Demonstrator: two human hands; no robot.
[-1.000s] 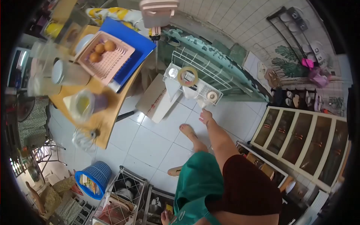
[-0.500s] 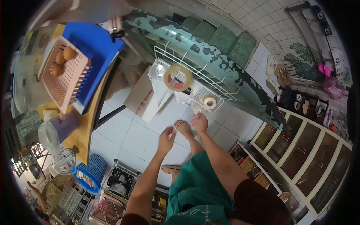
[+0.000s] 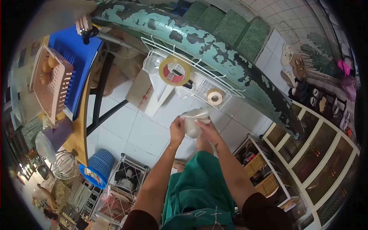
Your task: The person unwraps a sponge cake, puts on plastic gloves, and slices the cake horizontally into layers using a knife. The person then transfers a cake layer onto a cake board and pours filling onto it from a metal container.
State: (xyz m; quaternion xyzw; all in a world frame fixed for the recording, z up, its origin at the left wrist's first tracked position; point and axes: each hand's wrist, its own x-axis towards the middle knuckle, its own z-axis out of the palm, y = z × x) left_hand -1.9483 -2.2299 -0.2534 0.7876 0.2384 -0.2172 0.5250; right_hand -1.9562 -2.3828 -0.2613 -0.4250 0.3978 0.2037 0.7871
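Note:
A whitish, translucent plastic bag (image 3: pixel 193 127) is held between both hands over the tiled floor. My left hand (image 3: pixel 177 129) pinches its left edge, with fingers closed on it. On the right side, my right hand (image 3: pixel 209 129) grips the bag, thumb lying across its face. Just beyond the hands, a white wire rack (image 3: pixel 199 81) hangs on the green railing. It carries a large roll of clear tape (image 3: pixel 174 71), a smaller white roll (image 3: pixel 215 98) and a clear plastic cup (image 3: pixel 152 64).
The peeling green railing (image 3: pixel 214 48) curves across the front. At left, a wooden table (image 3: pixel 78 136) bears a pink basket (image 3: pixel 57 82) with eggs. A blue basket (image 3: pixel 100 165) stands below it. Glass-fronted cabinets (image 3: pixel 314 153) are at right, and a cardboard box (image 3: pixel 138 94) lies under the rack.
My left hand has come into view and up to the right one. Both hands now hold the bag, which has come from the rack's lower edge. The view has moved closer to the railing.

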